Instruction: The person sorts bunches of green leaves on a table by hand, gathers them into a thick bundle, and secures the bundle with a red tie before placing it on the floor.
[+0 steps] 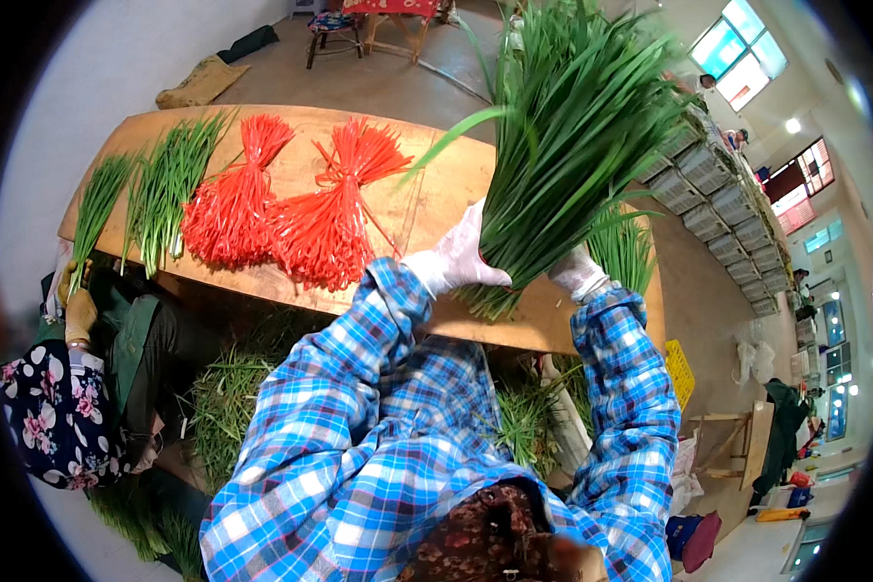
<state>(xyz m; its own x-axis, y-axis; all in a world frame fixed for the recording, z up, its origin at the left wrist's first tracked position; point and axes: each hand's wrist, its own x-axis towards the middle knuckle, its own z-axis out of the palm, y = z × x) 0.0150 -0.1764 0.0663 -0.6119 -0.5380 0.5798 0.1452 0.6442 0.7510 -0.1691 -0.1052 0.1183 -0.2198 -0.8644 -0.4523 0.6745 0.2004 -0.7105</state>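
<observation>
Between my two white-gloved hands stands a big bunch of garlic chives (572, 145), long flat green leaves fanning upward and its cut ends low over the table's near edge. My left hand (464, 254) clasps its lower left side, thumb across the front. My right hand (578, 274) is against the lower right side, its fingers mostly hidden behind the leaves. A smaller heap of chives (623, 250) lies on the wooden table (446, 209) just beyond my right hand. Left of the bunch lie two tied bundles of red plastic strips, one nearer (335, 228) and one farther left (238, 209).
At the table's left end lie more chives (173, 184); a co-worker's gloved hand (80, 315) holds another bunch (102, 204). Loose greens (228, 398) are heaped below the table. A yellow crate (680, 373) and wooden stool (747, 446) stand right; stacked crates (718, 209) line the far right.
</observation>
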